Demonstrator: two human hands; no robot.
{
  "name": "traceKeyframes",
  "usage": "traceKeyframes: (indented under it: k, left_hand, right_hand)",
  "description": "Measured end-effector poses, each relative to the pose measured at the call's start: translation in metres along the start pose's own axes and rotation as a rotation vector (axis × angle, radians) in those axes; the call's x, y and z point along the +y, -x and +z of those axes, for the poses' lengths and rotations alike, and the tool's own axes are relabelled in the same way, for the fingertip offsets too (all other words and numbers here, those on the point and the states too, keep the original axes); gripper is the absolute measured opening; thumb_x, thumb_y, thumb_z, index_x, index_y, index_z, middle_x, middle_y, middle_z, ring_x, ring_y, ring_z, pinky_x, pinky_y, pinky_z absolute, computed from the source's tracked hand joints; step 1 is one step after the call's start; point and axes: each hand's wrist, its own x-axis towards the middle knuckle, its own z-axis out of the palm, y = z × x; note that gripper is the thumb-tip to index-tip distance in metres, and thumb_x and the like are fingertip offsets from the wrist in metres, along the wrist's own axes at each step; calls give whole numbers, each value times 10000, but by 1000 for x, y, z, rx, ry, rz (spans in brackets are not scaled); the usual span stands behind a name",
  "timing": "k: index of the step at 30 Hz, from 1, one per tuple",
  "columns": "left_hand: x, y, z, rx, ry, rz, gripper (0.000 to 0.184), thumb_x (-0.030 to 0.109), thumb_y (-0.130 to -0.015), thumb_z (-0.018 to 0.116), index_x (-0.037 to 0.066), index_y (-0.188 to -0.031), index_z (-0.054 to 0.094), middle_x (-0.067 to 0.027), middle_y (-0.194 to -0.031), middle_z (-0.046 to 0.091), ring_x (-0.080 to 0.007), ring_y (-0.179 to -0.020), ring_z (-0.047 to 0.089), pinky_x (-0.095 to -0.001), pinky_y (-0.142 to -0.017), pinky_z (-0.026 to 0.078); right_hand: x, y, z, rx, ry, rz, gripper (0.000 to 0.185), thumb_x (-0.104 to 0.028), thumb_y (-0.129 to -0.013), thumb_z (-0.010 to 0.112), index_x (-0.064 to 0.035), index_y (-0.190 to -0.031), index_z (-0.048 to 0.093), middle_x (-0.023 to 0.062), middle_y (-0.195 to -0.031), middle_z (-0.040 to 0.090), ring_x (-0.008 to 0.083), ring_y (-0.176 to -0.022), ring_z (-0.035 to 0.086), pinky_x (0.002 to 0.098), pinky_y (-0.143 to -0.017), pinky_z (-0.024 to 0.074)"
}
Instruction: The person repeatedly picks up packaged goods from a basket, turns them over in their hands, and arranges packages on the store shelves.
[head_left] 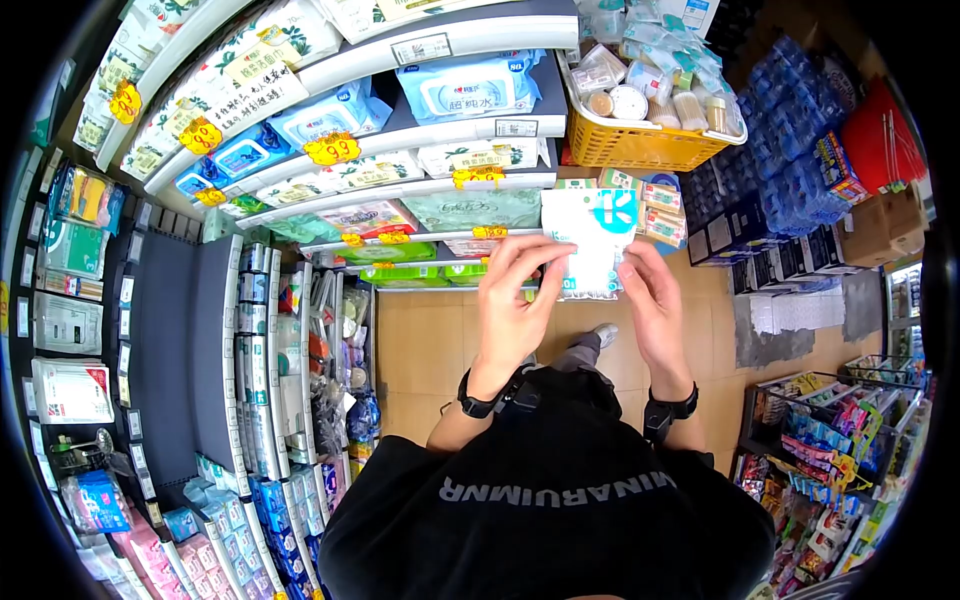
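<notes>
A flat white packet (590, 245) with a teal K mark hangs upright in front of me, between both hands. Its lower end looks see-through, with small pieces inside that I cannot make out. My left hand (518, 295) pinches the packet's left side, thumb and fingers closed on it. On the opposite edge, my right hand (652, 295) grips with thumb and bent fingers. Behind the packet are small boxes (663, 210), partly hidden by it.
Shelves of wipes (470, 85) and tissue packs rise ahead and left. A yellow basket (645, 150) of small containers stands above the small boxes. Bottled-water packs (800, 130) are stacked at right, above a snack rack (830, 430). Tiled floor (430, 350) lies below.
</notes>
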Motion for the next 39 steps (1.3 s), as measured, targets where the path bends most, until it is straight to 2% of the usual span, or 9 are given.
traceKeyframes:
  k: [5, 10, 15, 19, 21, 24, 28, 33, 39]
  left_hand:
    - [3, 1, 3, -63, 57, -62, 300, 106, -943, 661, 61, -1239, 683, -129, -1139, 659, -216, -970, 646, -325, -822, 524]
    - [0, 6, 8, -143, 231, -227, 416, 143, -967, 654, -9, -1347, 582, -139, -1192, 657, -174, -952, 658, -302, -819, 531]
    - [-20, 7, 7, -144, 619, -476, 399, 230, -1039, 571, -54, -1319, 583, -38, -1168, 662, -89, -1021, 603, -276, -855, 512]
    - [-16, 2, -3, -181, 626, -537, 402, 280, -1062, 523, -40, -1292, 605, -9, -1140, 664, -67, -1023, 592, -250, -873, 495]
    - [-20, 3, -1, -153, 831, -643, 445, 332, -1060, 514, -28, -1309, 597, -67, -1154, 679, -98, -980, 647, -267, -843, 532]
    - [-19, -2, -2, -194, 934, -645, 389, 307, -1068, 508, -16, -1246, 632, 9, -1081, 673, -24, -962, 577, -220, -815, 493]
    - [-27, -4, -2, -243, 918, -587, 371, 291, -1058, 537, -27, -1217, 641, 6, -1074, 679, -25, -931, 586, -211, -783, 491]
    - [-24, -6, 0, -37, 633, -429, 299, 173, -988, 667, -74, -1155, 674, -28, -983, 701, -52, -868, 616, -206, -763, 493]
    - [-25, -6, -5, -25, 660, -510, 303, 177, -983, 673, -79, -1144, 691, -57, -953, 714, -71, -814, 632, -216, -712, 521]
  right_hand:
    - [-12, 3, 13, -86, -51, -55, 379, -102, -981, 636, -7, -1332, 528, 71, -1182, 620, 108, -1019, 576, 263, -883, 468]
    - [-13, -2, 11, -226, 44, 41, 419, -42, -945, 659, -19, -1349, 549, 65, -1199, 600, 93, -948, 582, 248, -839, 473]
    - [-6, -11, 14, -79, 358, -230, 371, -32, -940, 644, -36, -1308, 594, 34, -1152, 593, 78, -860, 567, 232, -739, 467]
    - [-6, -17, 16, 80, 251, -184, 322, -32, -950, 625, -21, -1268, 574, 25, -1103, 578, 99, -860, 556, 230, -731, 468]
    - [-5, -19, 18, 90, 230, -193, 324, -43, -959, 622, -13, -1276, 558, 34, -1107, 586, 98, -877, 563, 230, -751, 469]
    - [-8, -20, 21, 83, 169, -174, 319, -65, -977, 617, 1, -1278, 537, 51, -1110, 607, 98, -924, 579, 231, -797, 470]
    - [-7, -19, 14, 50, 101, -95, 281, -99, -992, 625, 6, -1240, 547, 60, -1093, 643, 102, -1000, 594, 237, -856, 468]
    - [-12, -17, 14, 57, 43, -97, 258, -109, -986, 644, 2, -1204, 566, 53, -1067, 655, 98, -985, 598, 236, -851, 469]
    - [-15, -16, 17, 55, 36, -80, 231, -108, -983, 649, 2, -1174, 581, 58, -1070, 668, 98, -972, 609, 242, -842, 480]
